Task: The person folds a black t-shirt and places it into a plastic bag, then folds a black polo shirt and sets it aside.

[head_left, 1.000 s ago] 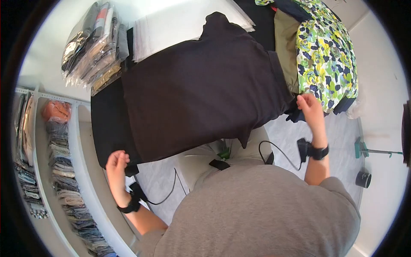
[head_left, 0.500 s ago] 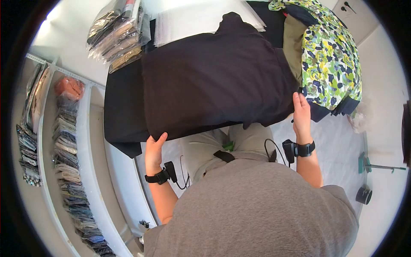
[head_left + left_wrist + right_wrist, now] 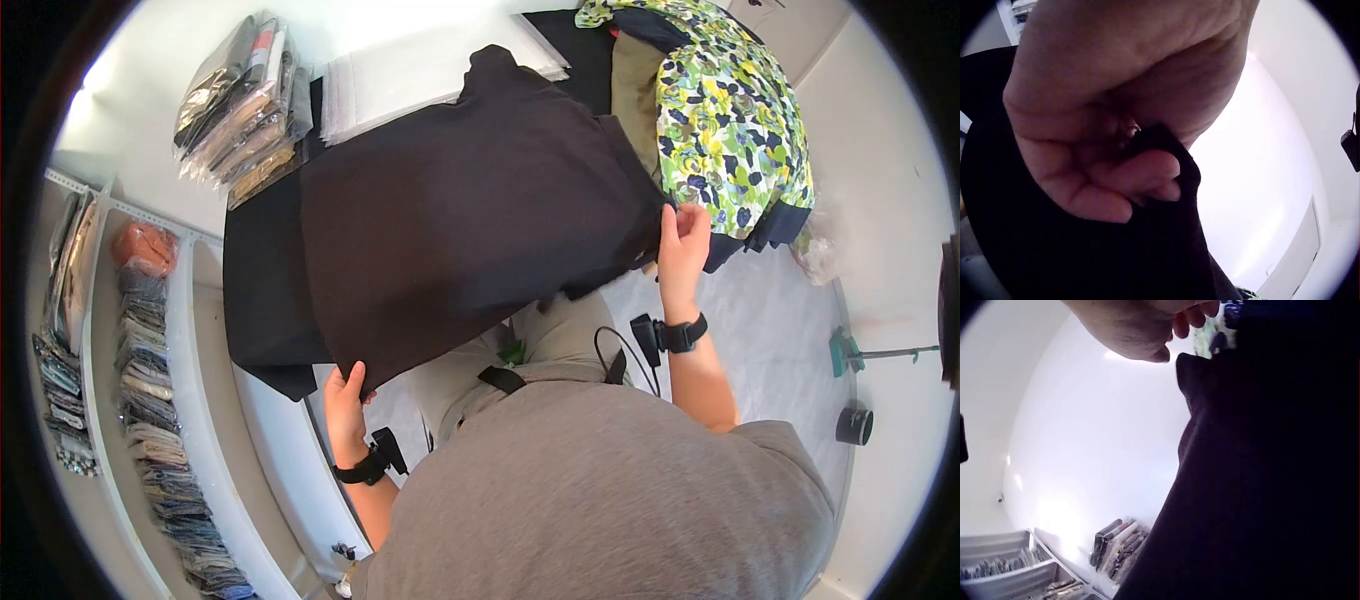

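Observation:
A dark brown-black garment lies spread over the black-covered table, its near edge hanging toward the person. At its near left corner my left hand pinches the cloth; the left wrist view shows curled fingers around a fold. My right hand is at the garment's right end. In the right wrist view, its thumb and fingers stand apart just beside the cloth edge, with nothing visible between them. Next to this hand lies a green, yellow and navy patterned garment.
A stack of clothes in clear bags stands at the back left, beside flat clear plastic bags. An olive cloth lies under the patterned garment. Shelves of folded, bagged clothes line the left.
My left hand has come in from the table's left edge and taken hold of the garment's near corner, drawing it toward the person. My right hand remains near the right end.

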{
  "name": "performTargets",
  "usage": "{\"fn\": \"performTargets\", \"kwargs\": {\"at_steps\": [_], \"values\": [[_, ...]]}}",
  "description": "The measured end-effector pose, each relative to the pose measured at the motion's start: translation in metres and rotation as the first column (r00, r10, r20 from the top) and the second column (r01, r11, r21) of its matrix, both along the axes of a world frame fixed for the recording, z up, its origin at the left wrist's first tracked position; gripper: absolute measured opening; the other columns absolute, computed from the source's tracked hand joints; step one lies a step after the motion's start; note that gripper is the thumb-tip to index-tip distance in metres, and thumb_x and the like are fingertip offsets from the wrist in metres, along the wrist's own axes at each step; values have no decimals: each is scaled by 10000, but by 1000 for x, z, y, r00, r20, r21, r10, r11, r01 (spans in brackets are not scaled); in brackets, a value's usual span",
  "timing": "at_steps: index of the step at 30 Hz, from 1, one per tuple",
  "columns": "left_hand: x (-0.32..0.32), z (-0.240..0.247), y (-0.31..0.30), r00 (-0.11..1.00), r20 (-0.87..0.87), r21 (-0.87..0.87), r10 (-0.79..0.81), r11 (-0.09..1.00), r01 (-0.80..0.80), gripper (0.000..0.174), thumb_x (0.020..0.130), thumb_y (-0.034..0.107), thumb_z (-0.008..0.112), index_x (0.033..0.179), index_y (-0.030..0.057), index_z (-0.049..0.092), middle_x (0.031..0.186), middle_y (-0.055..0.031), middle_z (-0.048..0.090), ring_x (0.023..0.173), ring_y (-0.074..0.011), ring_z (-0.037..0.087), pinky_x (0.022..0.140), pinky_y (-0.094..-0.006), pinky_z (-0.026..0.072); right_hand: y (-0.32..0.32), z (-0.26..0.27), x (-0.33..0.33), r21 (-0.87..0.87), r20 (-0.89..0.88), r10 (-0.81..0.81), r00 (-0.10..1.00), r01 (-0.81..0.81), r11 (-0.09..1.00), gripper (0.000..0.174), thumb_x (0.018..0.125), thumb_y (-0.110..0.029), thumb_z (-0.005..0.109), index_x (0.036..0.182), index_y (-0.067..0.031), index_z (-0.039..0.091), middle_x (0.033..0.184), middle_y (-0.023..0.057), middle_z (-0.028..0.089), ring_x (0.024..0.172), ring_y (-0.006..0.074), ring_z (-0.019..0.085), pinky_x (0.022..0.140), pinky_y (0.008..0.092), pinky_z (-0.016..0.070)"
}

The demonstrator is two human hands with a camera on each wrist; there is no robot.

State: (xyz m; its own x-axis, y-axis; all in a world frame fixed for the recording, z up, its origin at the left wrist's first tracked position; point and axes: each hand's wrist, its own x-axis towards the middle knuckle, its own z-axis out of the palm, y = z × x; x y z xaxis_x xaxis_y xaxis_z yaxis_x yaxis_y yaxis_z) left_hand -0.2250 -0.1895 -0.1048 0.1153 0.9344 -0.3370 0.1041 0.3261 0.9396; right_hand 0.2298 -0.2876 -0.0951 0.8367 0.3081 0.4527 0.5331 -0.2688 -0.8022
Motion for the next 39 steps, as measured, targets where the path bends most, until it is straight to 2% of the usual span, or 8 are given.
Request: {"fn": "performTargets", "kwargs": {"at_steps": [4,8,13,15,19,24,33,39], "values": [[-8,-2,3,999,-23,-7,-33,999,33,200,918,221,567,1036,61,592,841,11,625,637,-54,523,543,-210,399,20,20,19,-217,420,151,895,-62,974,250,781,-233,710,858,-16,613,842,138,583,802,312,562,720,385,437],[-16,0,2,995,36,2,-96,995,96,228,924,244,561,1098,98,588,957,27,650,759,-54,577,612,-211,430,19,25,46,-297,-86,214,973,-230,927,280,818,-265,681,814,6,607,741,162,620,716,319,600,659,369,462],[-16,-5,2,999,31,-44,-15,999,16,209,921,236,573,1024,60,618,842,12,647,649,-54,542,568,-216,418,-8,1,42,-169,-19,21,1000,-23,985,302,872,-268,622,760,10,579,641,125,602,578,229,580,560,336,453],[-20,-8,3,999,33,-54,-29,998,30,216,920,243,575,1033,65,620,856,12,651,658,-54,548,576,-216,422,-22,-3,17,-131,-421,45,906,-111,985,312,892,-288,609,762,-5,590,615,70,587,566,167,565,541,303,449],[-19,-5,3,997,63,-70,-35,997,39,220,919,258,578,1032,76,625,876,18,656,696,-50,564,597,-208,430,-27,-70,1,76,-425,389,817,-396,915,294,875,-266,645,951,16,609,891,61,635,828,128,584,752,275,468],[-30,-4,4,992,100,-76,-77,993,85,241,931,276,559,1061,80,613,914,17,656,726,-52,570,614,-216,441,-30,-97,6,300,-735,618,279,-684,665,509,849,-206,675,1263,25,489,1189,80,591,1075,150,528,994,302,349],[-31,-5,1,999,26,58,31,998,-33,234,960,250,508,1081,67,588,893,-4,639,621,-55,504,568,-212,427,-58,-10,2,418,-783,581,220,-505,755,384,891,-239,630,1167,14,543,1132,98,607,986,165,592,862,287,475],[-6,30,-13,991,96,106,92,989,-102,206,946,192,534,1084,46,580,828,-12,625,542,-51,458,498,-199,383,-77,4,-5,303,-897,443,0,-730,613,591,766,-164,741,1258,47,490,1197,130,587,1066,225,578,939,340,444]]}}
